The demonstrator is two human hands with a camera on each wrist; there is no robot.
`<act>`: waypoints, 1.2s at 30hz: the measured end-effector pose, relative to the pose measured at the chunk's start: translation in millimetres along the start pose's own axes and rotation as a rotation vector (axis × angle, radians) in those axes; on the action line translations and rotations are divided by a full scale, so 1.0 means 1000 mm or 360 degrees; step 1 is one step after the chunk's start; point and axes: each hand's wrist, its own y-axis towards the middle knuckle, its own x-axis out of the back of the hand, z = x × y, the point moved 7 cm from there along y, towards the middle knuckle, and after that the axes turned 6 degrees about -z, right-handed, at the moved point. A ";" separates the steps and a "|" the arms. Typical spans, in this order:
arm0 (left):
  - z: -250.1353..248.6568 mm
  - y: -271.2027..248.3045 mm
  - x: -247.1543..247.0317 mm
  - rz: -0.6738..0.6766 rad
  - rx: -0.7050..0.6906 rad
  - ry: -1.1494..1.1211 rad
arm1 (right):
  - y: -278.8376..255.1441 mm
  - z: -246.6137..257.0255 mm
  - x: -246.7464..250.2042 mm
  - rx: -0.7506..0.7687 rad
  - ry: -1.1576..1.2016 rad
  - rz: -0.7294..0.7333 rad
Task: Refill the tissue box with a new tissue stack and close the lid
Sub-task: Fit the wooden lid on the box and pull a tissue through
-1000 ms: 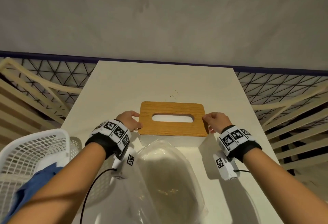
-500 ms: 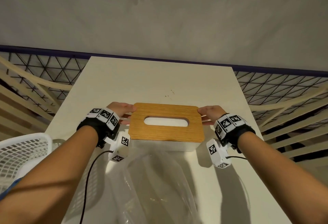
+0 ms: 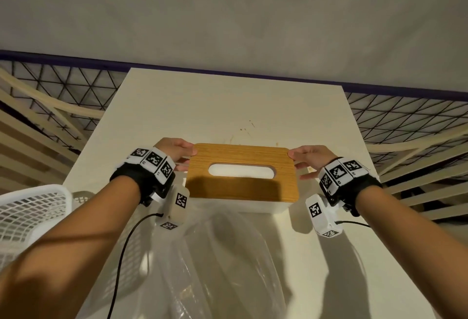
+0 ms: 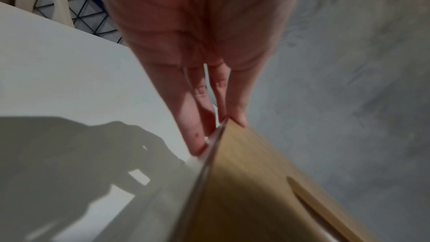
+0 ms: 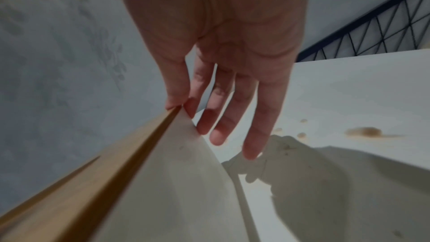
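Note:
The white tissue box [image 3: 253, 207] stands mid-table with its wooden lid [image 3: 240, 189] on top. White tissue [image 3: 240, 170] shows through the lid's oval slot. My left hand [image 3: 177, 151] pinches the lid's far left corner, thumb on top and fingers below the edge. The left wrist view shows that pinch of my left hand [image 4: 218, 133] on the lid [image 4: 256, 190]. My right hand [image 3: 306, 159] pinches the far right corner. Seen from the right wrist, my right hand [image 5: 181, 108] has thumb and index finger on the lid [image 5: 81, 190], with the other fingers straight beside the box wall [image 5: 174, 181].
An empty clear plastic wrapper [image 3: 222, 255] lies on the white table [image 3: 228, 106] just in front of the box. A white mesh basket [image 3: 30, 212] sits at the near left. Brown stains mark the table behind the box. A wall rises beyond the far edge.
Both hands slid from the lid's side edges to its far corners, and their fingers went under the edge. The view tilted and the box sits lower in frame.

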 end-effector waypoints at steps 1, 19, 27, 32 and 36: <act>0.002 -0.002 0.000 -0.0010 -0.0003 -0.0028 | -0.003 -0.001 -0.001 0.0001 0.0031 -0.0009; 0.056 -0.044 -0.005 0.0048 -0.0036 -0.0127 | -0.066 -0.045 -0.026 0.0132 0.0296 -0.0100; 0.059 -0.045 -0.005 0.0053 -0.0102 -0.0207 | -0.066 -0.049 -0.030 0.0165 0.0318 -0.0171; 0.062 -0.044 -0.004 0.0004 -0.0096 -0.0193 | -0.067 -0.051 -0.031 0.0157 0.0284 -0.0197; 0.060 -0.048 -0.006 -0.0079 -0.0124 -0.0070 | -0.074 -0.043 -0.039 0.0259 -0.0078 -0.0131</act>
